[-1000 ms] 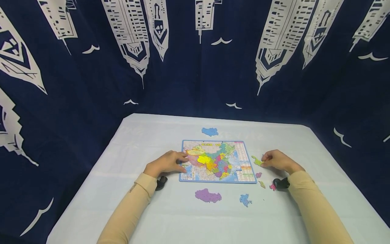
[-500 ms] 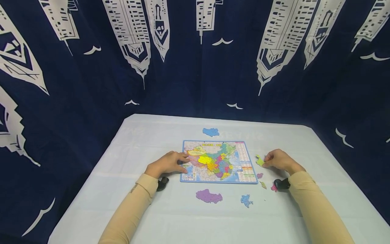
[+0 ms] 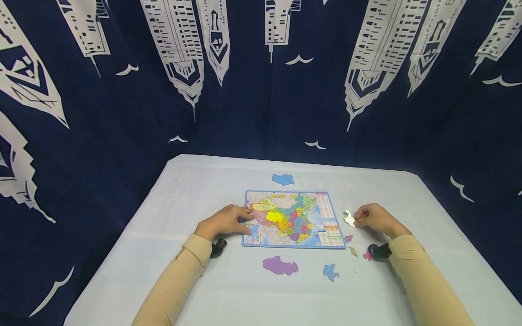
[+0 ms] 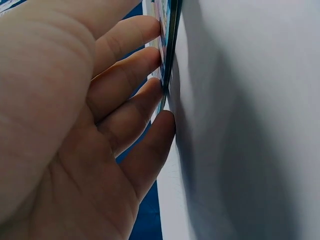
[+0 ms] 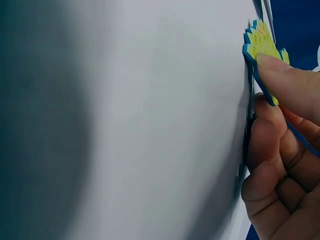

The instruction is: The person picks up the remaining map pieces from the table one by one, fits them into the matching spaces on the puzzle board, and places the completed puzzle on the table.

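A map puzzle board with a blue rim lies mid-table, many coloured pieces set in it. My left hand rests on its left edge, fingers fairly straight; in the left wrist view the fingertips touch the board's side. To the right of the board, my right hand pinches a yellow-green puzzle piece between thumb and fingers. The right wrist view shows this puzzle piece with a blue edge, tilted up under the thumb. Part of it is hidden by the thumb.
A blue piece lies behind the board, a purple piece and another blue piece in front. Beside its right edge are a small purple piece, a small green piece and a pink piece near the right wrist camera.
In my right hand the yellow-green piece has turned and tilted, now catching bright light. The left hand stays on the board. The whole view has shifted slightly.
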Motion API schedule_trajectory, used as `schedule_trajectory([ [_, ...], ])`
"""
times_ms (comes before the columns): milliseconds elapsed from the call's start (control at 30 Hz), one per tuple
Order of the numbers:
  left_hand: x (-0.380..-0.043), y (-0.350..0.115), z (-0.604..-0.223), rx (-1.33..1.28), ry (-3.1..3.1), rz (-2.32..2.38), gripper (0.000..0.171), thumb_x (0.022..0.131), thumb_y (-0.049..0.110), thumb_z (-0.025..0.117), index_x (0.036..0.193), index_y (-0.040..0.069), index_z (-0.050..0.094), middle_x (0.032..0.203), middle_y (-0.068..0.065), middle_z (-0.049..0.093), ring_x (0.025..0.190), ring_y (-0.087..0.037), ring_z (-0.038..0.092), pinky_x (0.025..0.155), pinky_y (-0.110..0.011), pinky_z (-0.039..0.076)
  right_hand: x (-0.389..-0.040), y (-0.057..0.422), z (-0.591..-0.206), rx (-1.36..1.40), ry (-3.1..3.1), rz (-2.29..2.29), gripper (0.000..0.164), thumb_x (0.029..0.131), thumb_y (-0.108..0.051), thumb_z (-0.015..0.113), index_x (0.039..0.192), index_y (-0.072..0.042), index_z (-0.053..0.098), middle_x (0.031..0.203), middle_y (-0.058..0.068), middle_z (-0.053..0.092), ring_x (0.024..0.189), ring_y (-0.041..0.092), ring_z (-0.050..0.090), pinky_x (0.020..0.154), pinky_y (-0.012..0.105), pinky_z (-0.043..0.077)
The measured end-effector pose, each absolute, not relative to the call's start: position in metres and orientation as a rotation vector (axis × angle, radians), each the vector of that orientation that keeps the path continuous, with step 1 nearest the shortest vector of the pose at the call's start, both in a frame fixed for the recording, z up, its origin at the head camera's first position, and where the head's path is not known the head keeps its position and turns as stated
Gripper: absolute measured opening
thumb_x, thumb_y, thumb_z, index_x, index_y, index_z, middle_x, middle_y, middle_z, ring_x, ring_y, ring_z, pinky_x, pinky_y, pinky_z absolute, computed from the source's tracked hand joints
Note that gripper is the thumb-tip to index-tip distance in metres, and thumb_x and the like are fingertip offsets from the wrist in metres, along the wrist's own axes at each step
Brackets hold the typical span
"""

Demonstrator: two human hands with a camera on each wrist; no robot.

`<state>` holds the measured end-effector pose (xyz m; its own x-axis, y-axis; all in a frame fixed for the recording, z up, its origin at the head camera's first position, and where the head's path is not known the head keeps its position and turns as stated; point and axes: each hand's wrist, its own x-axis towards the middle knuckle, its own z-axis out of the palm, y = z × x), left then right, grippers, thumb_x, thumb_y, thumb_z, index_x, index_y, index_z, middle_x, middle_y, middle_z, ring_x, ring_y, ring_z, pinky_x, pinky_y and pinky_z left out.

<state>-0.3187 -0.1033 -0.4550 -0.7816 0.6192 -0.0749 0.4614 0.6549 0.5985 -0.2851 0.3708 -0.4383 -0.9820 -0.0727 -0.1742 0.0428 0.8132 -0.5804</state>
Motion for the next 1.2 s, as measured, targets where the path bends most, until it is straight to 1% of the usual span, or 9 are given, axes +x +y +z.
schedule_trajectory([
  [200,-0.3197,-0.1034,-0.4545,0.881,2.599,0.833,0.056,0.08,0.031,0.084,0.13,0.011,0.068,0.151,-0.006,0.052,0.148,-0.028,0.038,0.122,-0.046,0.033,-0.2841,0.3721,-0.4387,-0.046,2.826,-0.913,0.012,0.085,-0.007,0.074,0.091,0.0,0.067,0.086,0.006,0.062,0.079,0.02,0.051,0.067,0.03,0.041],
  [433,-0.3187,-0.1034,-0.4559,0.862,2.593,0.84,0.061,0.078,0.032,0.086,0.131,0.01,0.067,0.153,-0.008,0.048,0.149,-0.028,0.037,0.122,-0.046,0.033,-0.2829,0.3695,-0.4358,-0.03,2.807,-0.898,0.012,0.086,-0.006,0.073,0.094,0.001,0.067,0.087,0.007,0.063,0.081,0.021,0.052,0.068,0.03,0.042],
  [733,-0.32,-0.1044,-0.4529,0.893,2.59,0.827,0.06,0.079,0.031,0.085,0.131,0.009,0.066,0.153,-0.008,0.049,0.149,-0.028,0.037,0.123,-0.047,0.031,-0.2837,0.3695,-0.4327,-0.086,2.758,-0.958,0.008,0.09,-0.004,0.066,0.096,0.001,0.067,0.083,0.004,0.062,0.077,0.018,0.055,0.067,0.028,0.046],
  [900,-0.3191,-0.1042,-0.4525,0.873,2.59,0.802,0.063,0.078,0.033,0.086,0.133,0.012,0.065,0.155,-0.004,0.047,0.15,-0.027,0.035,0.124,-0.047,0.029,-0.2837,0.3697,-0.4331,-0.088,2.741,-0.983,0.009,0.091,-0.002,0.065,0.099,0.002,0.067,0.09,0.006,0.064,0.082,0.018,0.057,0.069,0.026,0.051],
  [1033,-0.3189,-0.1033,-0.4526,0.863,2.593,0.779,0.066,0.075,0.036,0.088,0.133,0.013,0.066,0.156,-0.001,0.046,0.151,-0.026,0.033,0.125,-0.048,0.027,-0.2845,0.3711,-0.4339,-0.101,2.752,-0.975,0.011,0.092,-0.002,0.063,0.101,0.002,0.067,0.093,0.008,0.065,0.084,0.019,0.057,0.071,0.026,0.051],
  [1200,-0.3192,-0.1026,-0.4528,0.883,2.603,0.764,0.066,0.075,0.035,0.088,0.132,0.011,0.066,0.156,-0.002,0.046,0.151,-0.027,0.034,0.124,-0.049,0.027,-0.2861,0.3746,-0.4361,-0.109,2.761,-0.98,0.013,0.092,-0.002,0.062,0.103,0.003,0.068,0.094,0.008,0.065,0.085,0.019,0.057,0.071,0.025,0.051],
])
